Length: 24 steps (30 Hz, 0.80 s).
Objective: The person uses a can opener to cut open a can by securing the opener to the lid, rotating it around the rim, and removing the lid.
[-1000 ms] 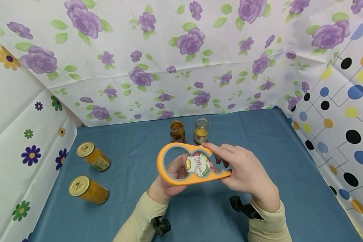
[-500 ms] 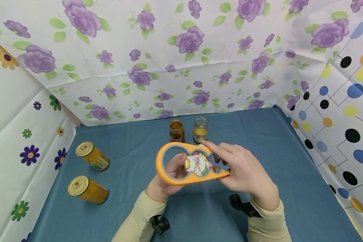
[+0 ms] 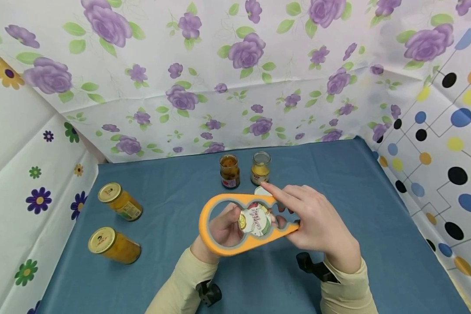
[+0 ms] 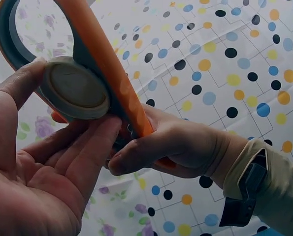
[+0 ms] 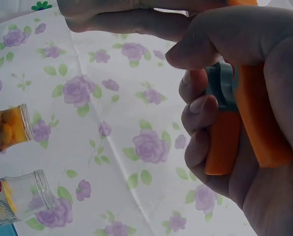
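My right hand (image 3: 318,220) grips the handles of an orange jar opener (image 3: 255,243) with grey-lined scalloped openings, held above the table. In the right wrist view, fingers curl round the orange handle (image 5: 222,147). A round jar lid (image 3: 255,219) with a printed white top sits in the opener's middle opening. My left hand (image 3: 226,224) pinches this lid from beneath, thumb at one edge and fingertips at the other. The left wrist view shows the lid's pale underside (image 4: 73,89), with no jar attached to it.
Two lidless jars, one of dark brown contents (image 3: 230,172) and one of yellow (image 3: 261,169), stand at the back. A pale round piece (image 3: 262,191) shows partly behind the opener. Two lidded jars, one farther (image 3: 121,203) and one nearer (image 3: 115,247), stand on the blue cloth's left.
The opener's wide looped end has dipped toward me, and the lid and left hand have come down slightly with it. The right hand has barely moved.
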### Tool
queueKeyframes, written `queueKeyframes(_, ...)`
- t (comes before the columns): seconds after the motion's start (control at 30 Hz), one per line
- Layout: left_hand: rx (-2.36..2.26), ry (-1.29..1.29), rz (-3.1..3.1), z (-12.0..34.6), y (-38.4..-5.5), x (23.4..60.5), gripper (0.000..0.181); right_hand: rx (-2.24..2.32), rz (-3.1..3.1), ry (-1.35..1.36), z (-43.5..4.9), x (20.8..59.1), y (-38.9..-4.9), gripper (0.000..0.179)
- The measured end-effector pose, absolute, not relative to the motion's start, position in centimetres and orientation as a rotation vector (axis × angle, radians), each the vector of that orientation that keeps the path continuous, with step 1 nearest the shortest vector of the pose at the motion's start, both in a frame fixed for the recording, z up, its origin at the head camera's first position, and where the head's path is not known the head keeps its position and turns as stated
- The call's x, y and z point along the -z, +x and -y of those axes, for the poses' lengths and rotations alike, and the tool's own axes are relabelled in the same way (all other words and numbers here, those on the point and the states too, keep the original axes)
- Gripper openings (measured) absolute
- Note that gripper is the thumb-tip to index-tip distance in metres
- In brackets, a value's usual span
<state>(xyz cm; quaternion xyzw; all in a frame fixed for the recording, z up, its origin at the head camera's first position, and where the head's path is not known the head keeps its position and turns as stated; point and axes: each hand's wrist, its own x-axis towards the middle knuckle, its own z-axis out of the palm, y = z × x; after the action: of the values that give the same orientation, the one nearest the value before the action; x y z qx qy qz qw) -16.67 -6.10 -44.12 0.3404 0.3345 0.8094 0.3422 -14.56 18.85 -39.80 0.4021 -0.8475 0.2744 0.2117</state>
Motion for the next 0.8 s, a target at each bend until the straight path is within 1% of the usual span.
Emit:
queueKeyframes(0.07,-2.107,0.871,-0.849,5.9,-16.6,44.1,0.053,-0.765,2.348,1.106,-18.9,39.8,-14.6,0.088)
queueKeyframes(0.23,-2.115,0.803,-0.798,5.5,-16.5,44.1,0.064,-0.763,2.365,1.069,-19.1,39.5,-14.5,0.084)
queueKeyframes(0.37,-2.150,0.684,-0.826,5.7,-16.3,44.2,0.056,-0.765,2.377,1.064,-18.9,39.5,-14.5,0.081)
queueKeyframes(0.47,-2.171,0.656,-0.792,5.8,-16.1,44.0,0.054,-0.778,2.359,1.091,-18.7,39.6,-14.6,0.080)
queueKeyframes(0.67,-2.166,0.695,-0.807,6.0,-15.9,43.4,0.054,-0.797,2.320,1.139,-18.2,39.7,-14.5,0.089)
queueKeyframes(0.8,-2.170,0.745,-0.815,5.7,-15.9,43.2,0.059,-0.772,2.326,1.109,-18.0,39.6,-14.3,0.091)
